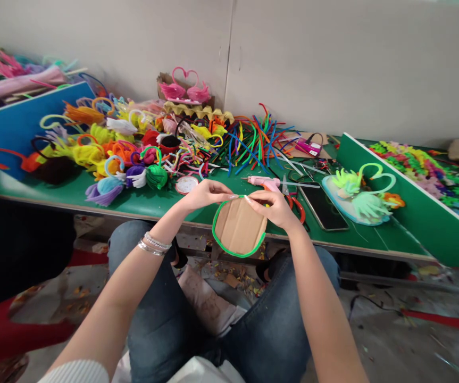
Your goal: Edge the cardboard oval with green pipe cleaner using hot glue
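Observation:
Both my hands hold a round cardboard disc (239,227) edged with a green pipe cleaner (237,255), above the front edge of the green table (145,205). My left hand (203,195) pinches the disc's upper left rim, fingers closed on the green edging. My right hand (274,207) grips the upper right rim, fingers curled over it. A pink glue gun (264,182) lies just behind my right hand, with red-handled scissors (295,205) beside it.
Piles of coloured pipe-cleaner ornaments (109,154) cover the table's left. Loose pipe cleaners (253,141) lie in the middle. A black phone (323,205) and a finished green piece on a blue disc (359,199) sit right. A green divider board (408,213) slants at right.

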The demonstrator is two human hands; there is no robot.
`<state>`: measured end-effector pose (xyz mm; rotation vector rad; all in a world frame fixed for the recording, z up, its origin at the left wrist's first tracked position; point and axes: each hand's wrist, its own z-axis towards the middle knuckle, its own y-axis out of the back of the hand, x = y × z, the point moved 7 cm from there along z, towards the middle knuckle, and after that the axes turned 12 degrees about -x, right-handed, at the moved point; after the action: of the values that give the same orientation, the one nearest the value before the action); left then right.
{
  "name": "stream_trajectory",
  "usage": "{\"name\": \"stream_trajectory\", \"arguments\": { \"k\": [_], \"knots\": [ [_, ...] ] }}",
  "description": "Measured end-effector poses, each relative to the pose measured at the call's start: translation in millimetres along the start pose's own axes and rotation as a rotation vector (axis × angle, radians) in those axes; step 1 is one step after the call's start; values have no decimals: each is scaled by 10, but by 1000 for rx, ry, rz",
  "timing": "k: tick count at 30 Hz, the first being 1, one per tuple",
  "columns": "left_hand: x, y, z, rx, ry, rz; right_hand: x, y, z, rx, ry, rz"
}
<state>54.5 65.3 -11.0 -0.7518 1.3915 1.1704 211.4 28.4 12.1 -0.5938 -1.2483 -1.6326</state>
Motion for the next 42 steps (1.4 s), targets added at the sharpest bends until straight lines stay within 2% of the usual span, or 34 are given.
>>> {"name": "stream_trajectory", "arguments": {
  "k": [10, 23, 33, 42],
  "knots": [
    [-45, -4, -15, 1, -15, -2, -37, -6, 2, -10, 17, -10],
    [2, -21, -3, 2, -4, -46, -33, -18, 1, -12, 50, -20],
    [1, -16, -3, -24, 5, -29, -47, -24, 7, 8, 10, 6],
    [27, 3, -20, -61, 106, -40, -84, 73, 21, -63, -29, -2]
  ]
}}
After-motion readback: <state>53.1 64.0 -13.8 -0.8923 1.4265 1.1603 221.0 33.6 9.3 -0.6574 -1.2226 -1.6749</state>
